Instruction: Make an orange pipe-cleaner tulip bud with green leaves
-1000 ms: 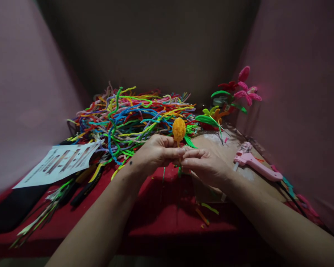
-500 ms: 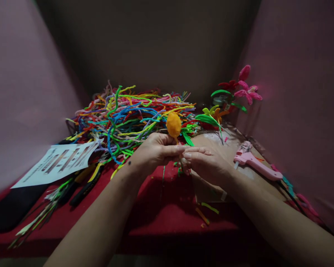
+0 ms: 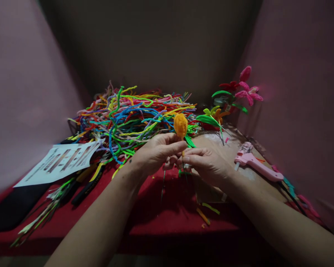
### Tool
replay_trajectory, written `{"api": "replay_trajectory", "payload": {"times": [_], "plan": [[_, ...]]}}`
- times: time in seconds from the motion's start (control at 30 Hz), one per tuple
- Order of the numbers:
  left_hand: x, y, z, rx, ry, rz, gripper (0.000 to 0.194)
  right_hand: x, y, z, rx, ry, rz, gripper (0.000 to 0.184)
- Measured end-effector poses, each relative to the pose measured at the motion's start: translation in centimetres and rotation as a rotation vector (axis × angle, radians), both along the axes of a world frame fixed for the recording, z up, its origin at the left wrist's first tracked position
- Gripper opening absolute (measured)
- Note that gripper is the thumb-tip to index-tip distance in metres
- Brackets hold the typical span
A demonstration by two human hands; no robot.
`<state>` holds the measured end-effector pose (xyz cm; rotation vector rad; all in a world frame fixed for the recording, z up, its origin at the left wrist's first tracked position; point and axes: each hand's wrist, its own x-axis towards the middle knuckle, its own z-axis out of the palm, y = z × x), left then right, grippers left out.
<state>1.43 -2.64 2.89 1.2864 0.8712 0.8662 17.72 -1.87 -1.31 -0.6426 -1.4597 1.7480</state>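
An orange fuzzy bud [image 3: 180,125] stands on a thin stem above my hands, over the red table cloth [image 3: 167,207]. My left hand [image 3: 156,152] pinches the stem just under the bud with thumb and forefinger. My right hand [image 3: 206,163] is closed on the stem a little lower, its fingertips touching those of my left. A green leaf piece [image 3: 188,141] shows right behind the fingers. The lower stem is mostly hidden by both hands.
A big heap of coloured pipe cleaners [image 3: 130,115] lies behind my hands. Finished pink and orange flowers [image 3: 239,92] stand at the back right. A pink glue gun [image 3: 256,165] lies right. A printed paper [image 3: 58,161] and dark-handled tools [image 3: 86,185] lie left.
The orange bud tipped left, then came back upright and slightly right. My left fingers shifted up the stem and my right fingers regripped below.
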Motion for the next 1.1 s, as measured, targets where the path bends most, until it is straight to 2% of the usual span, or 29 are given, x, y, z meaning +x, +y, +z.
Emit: {"api": "replay_trajectory", "payload": {"times": [0.13,0.37,0.53,0.67,0.8,0.93,1.1], "plan": [[0.1,0.0,0.0,0.083,0.117,0.079,0.024,-0.1,0.0,-0.1,0.011,0.001,-0.022,0.012],[-0.5,0.2,-0.2,-0.015,0.084,0.012,0.023,0.1,0.0,0.0,-0.073,0.005,0.047,0.014],[-0.2,0.2,-0.3,0.071,0.084,0.026,0.023,-0.1,0.1,0.0,-0.046,0.040,-0.034,0.013],[-0.2,0.4,-0.4,0.061,0.081,0.058,0.025,-0.3,0.1,0.2,-0.106,0.072,0.012,0.014],[-0.4,0.4,-0.3,-0.038,0.049,-0.005,0.023,-0.3,-0.3,0.9,-0.172,0.107,0.098,0.019],[-0.7,0.2,-0.1,-0.114,-0.022,-0.074,0.022,-0.2,-0.6,1.3,-0.157,0.101,0.194,0.021],[-1.0,0.3,0.0,-0.156,-0.068,-0.151,0.022,0.1,-0.6,1.1,-0.186,0.008,0.144,0.016]]}}
